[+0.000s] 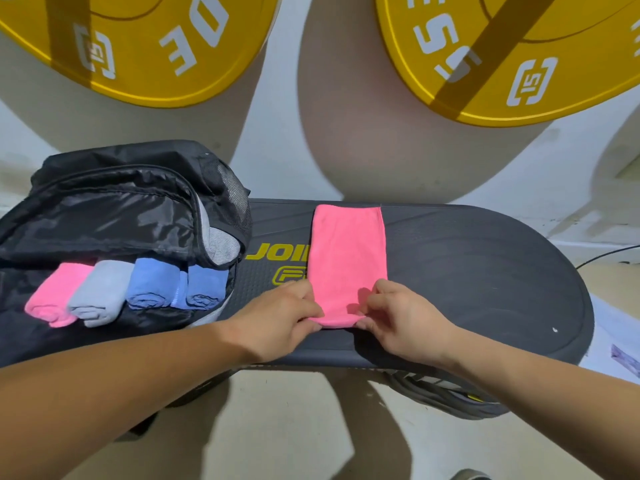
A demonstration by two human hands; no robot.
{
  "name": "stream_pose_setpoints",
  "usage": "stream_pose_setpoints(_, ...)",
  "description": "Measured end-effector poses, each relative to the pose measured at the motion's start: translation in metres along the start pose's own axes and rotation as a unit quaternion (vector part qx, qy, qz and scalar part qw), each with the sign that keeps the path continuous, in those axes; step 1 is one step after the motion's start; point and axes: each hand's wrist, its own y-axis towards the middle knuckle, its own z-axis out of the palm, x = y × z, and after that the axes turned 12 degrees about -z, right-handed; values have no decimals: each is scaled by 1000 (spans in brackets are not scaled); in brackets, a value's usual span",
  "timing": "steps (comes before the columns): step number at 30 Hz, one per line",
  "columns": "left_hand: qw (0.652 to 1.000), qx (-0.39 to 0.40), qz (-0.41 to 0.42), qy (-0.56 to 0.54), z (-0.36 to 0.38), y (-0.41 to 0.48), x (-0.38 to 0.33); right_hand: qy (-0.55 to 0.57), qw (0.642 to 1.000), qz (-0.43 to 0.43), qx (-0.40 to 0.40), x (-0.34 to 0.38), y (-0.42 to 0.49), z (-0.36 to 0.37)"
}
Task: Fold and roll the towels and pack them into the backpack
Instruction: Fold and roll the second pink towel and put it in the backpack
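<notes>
A pink towel (347, 251), folded into a long strip, lies on a dark oval platform (485, 282). My left hand (277, 318) and my right hand (403, 318) pinch its near end from either side, where a small roll has formed. To the left lies an open black backpack (114, 206). Several rolled towels rest side by side on its open flap: a pink roll (57, 292), a grey roll (100, 292), and two blue rolls (152, 285) (204, 284). Grey cloth shows inside the backpack's opening.
Two yellow weight plates (138, 46) (519, 64) lean against the white wall behind the platform. A black cable (609, 254) runs along the floor at the right. The platform's right half is bare. A shoe tip (471, 474) shows at the bottom.
</notes>
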Motion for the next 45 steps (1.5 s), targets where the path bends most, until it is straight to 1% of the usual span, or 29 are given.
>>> stream_pose_setpoints(2, 998, 32, -36, -50, 1, -3, 0, 46, 998, 32, 26, -1, -2, -3)
stream_pose_setpoints(4, 990, 40, -96, -98, 6, -5, 1, 76, 993, 83, 40, -2, -4, -3)
stream_pose_setpoints(5, 981, 38, -135, -136, 7, -5, 1, 92, 989, 112, 38, -3, -6, -3)
stream_pose_setpoints(7, 951, 35, -205, -228, 8, -2, -1, 113, 981, 155, 21, -4, -8, -2)
stream_pose_setpoints(8, 940, 31, -228, -250, 9, 1, -2, 116, 978, 170, 14, -4, -7, -1)
stream_pose_setpoints(10, 936, 11, -257, -239, 11, 6, -2, 111, 975, 193, 3, -3, -3, -2)
stream_pose_setpoints(12, 942, -14, -263, -206, 10, 9, -5, 96, 973, 212, 3, -4, 2, -4)
stream_pose_setpoints(13, 951, -30, -253, -176, 9, 10, -5, 80, 974, 213, 12, -5, 4, -5)
stream_pose_setpoints(14, 965, -48, -222, -130, 9, 10, -5, 48, 978, 203, 24, -5, 6, -6)
stream_pose_setpoints(15, 981, -63, -167, -72, 9, 10, -4, -1, 984, 176, 32, -5, 7, -5)
stream_pose_setpoints(16, 992, -70, -101, -13, 8, 10, -4, -60, 990, 126, 25, -5, 7, -4)
stream_pose_setpoints(18, 993, -60, 19, 105, 9, 10, -7, -170, 985, -4, 0, -2, 5, 3)
stream_pose_setpoints(19, 986, -46, 56, 152, 11, 9, -9, -205, 977, -58, -2, 0, 4, 7)
stream_pose_setpoints(20, 979, -36, 76, 187, 12, 6, -12, -224, 970, -94, 8, 3, 2, 10)
stream_pose_setpoints(21, 974, -33, 83, 208, 12, 3, -17, -237, 964, -122, 10, 5, 0, 13)
stream_pose_setpoints(23, 972, -47, 87, 211, 10, -2, -20, -231, 963, -141, 1, 7, -4, 12)
stream_pose_setpoints(27, 969, -54, 76, 229, 9, -4, -18, -198, 972, -128, 11, -1, -13, 9)
stream_pose_setpoints(30, 966, -59, 74, 240, 12, -2, -18, -209, 970, -121, 23, -11, -14, 9)
stream_pose_setpoints(32, 971, -60, 57, 226, 12, 0, -18, -205, 972, -114, 9, -13, -16, 6)
stream_pose_setpoints(34, 984, -44, 7, 173, 12, 3, -16, -171, 981, -88, 4, -15, -17, 0)
stream_pose_setpoints(35, 991, -37, -24, 126, 11, 4, -14, -138, 988, -70, 6, -16, -17, -3)
stream_pose_setpoints(36, 996, -23, -59, 68, 8, 5, -13, -98, 994, -42, 9, -14, -15, -8)
stream_pose_setpoints(38, 991, -5, -123, -51, 1, 8, -13, -10, 999, 39, 16, -15, -9, -18)
stream_pose_setpoints(39, 984, 3, -151, -95, -2, 8, -14, 46, 994, 95, 33, -14, -7, -23)
stream_pose_setpoints(41, 965, 13, -206, -161, -3, 9, -16, 172, 966, 184, 61, -11, -4, -30)
stream_pose_setpoints(43, 946, 1, -255, -199, -1, 9, -16, 273, 930, 243, 43, -7, -3, -30)
stream_pose_setpoints(45, 932, -16, -291, -214, 1, 8, -15, 303, 910, 283, 4, -4, -4, -26)
